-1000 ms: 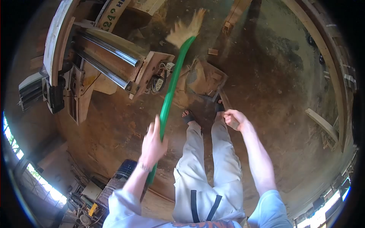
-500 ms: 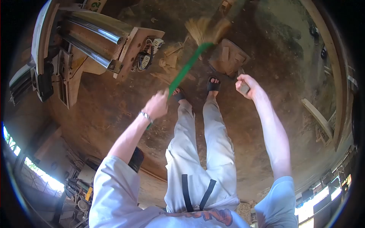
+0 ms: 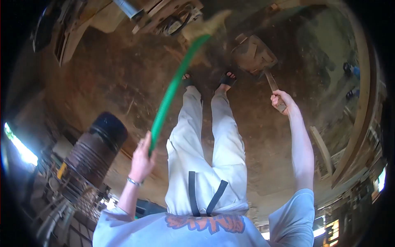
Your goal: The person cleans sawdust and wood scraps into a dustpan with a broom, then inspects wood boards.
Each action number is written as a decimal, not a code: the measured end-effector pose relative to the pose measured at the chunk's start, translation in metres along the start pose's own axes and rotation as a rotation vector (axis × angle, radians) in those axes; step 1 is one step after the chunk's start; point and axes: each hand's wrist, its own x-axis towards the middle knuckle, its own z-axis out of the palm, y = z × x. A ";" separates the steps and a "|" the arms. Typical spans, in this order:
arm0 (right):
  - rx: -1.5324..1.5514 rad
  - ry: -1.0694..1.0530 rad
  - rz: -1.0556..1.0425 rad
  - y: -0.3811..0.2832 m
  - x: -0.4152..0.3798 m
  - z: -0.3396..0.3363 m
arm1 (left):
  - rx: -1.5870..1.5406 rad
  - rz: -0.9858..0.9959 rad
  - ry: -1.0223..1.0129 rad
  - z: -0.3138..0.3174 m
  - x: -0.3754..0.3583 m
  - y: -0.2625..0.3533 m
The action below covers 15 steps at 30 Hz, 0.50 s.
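Green plastic sheathes the long handle of the broom, which slants up and away from the person's left hand; that hand is wrapped around its near end. The right hand is closed in a fist around the wooden handle of a dustpan, which lies out ahead of the feet, to their right, with wood offcuts in it.

The offcuts look loose in the shallow pan, so a sharp tilt or jerk of the right wrist could slide some back onto the floor. A knock from the broom against the rim could do the same.

The bristles are blurred, probably by motion, and I cannot tell whether they touch the floor. They are near the power cables at the machine's end; a wide stroke to the left could snag a cord or pull at a connection. A hard stroke could also scatter light dust and chips rather than gather them.

The left foot and right foot are in open sandals, toes exposed, close to both tools. A low swing could rap the toes, and a step forward onto scrap could turn an ankle. One-handed on so long a handle, the left hand may have little control over the far end.
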 end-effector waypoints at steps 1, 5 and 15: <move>-0.033 0.008 -0.024 -0.001 -0.002 0.012 | 0.073 -0.099 0.028 0.001 0.002 -0.010; -0.126 0.057 -0.065 -0.012 -0.003 0.056 | 0.231 -0.278 0.162 0.031 0.050 -0.063; -0.705 0.218 -0.223 -0.029 0.000 0.206 | 0.025 -0.072 -0.209 0.061 0.152 -0.050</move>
